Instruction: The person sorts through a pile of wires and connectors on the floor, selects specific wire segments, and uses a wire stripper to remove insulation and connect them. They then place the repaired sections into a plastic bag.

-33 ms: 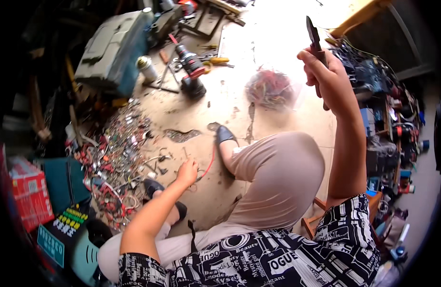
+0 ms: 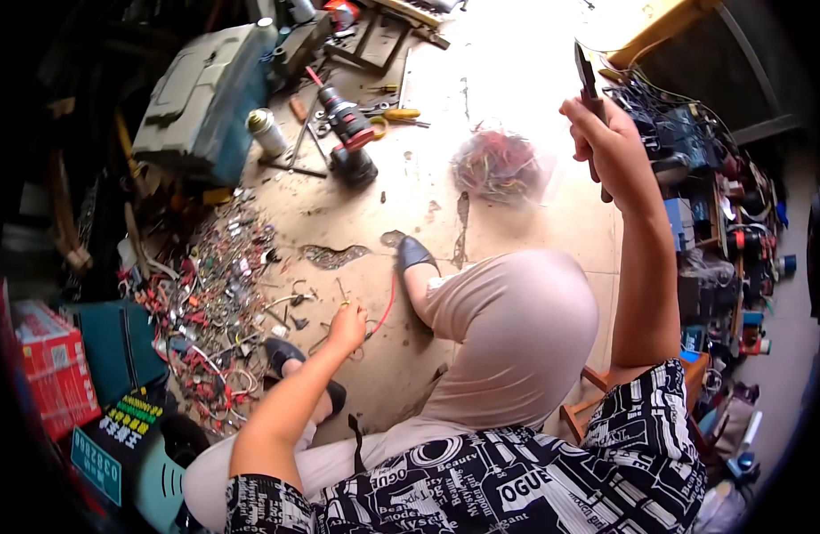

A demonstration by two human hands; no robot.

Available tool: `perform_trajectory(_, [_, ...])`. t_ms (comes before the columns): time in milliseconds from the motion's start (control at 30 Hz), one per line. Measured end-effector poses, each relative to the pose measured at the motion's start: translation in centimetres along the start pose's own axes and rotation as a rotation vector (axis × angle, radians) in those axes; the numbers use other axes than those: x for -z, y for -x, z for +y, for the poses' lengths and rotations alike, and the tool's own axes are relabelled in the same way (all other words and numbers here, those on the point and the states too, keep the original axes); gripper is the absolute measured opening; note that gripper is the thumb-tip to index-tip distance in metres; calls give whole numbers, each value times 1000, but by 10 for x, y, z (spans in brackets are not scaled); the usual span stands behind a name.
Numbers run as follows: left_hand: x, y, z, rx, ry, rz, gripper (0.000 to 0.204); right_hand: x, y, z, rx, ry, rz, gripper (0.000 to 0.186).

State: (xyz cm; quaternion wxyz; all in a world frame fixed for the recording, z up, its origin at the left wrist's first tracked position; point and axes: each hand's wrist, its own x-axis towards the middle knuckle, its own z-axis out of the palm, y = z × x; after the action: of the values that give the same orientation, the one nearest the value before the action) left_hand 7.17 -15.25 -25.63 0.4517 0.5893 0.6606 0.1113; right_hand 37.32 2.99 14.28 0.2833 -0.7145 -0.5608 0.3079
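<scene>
Head: right hand [image 2: 613, 149] around apparent pliers [image 2: 586, 73]

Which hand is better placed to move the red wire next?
Probably the person's left hand: it is down low, right by the red wire. The right hand is raised farther away, holding a dark tool.

Illumination is uneven, brightest at the far edge of the floor [image 2: 508, 227], where glare bleaches surface detail; the source lies out of view. Pale sheen veils the bag [image 2: 499, 167], and the tool [image 2: 586, 78] reads as a dark near-silhouette. Beyond the floor's left edge, deep shadow hides forms; its near part is softly shaded. Fisheye distortion tilts the box [image 2: 49, 365] toward a black rim. Small scrap [image 2: 218, 285] merges, poorly resolved.
</scene>
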Motion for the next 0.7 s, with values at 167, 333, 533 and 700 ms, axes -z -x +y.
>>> perform_trajectory(167, [-18, 8, 13, 19, -51, -86, 32, 13, -45, 154, -197, -43, 156, 31])
perform_trajectory(333, [-7, 22, 32, 85, -468, -26, 87, -1, -107, 250, -143, 80, 510, 38])
perform_trajectory(533, [-6, 18, 34, 242, -565, -41, 113, 6, -182, 249, -39, 220, 727, 44])
perform_trajectory(700, [-28, 21, 27, 107, -540, 15, 83, 17, -207, 281, -102, 125, 395, 43])
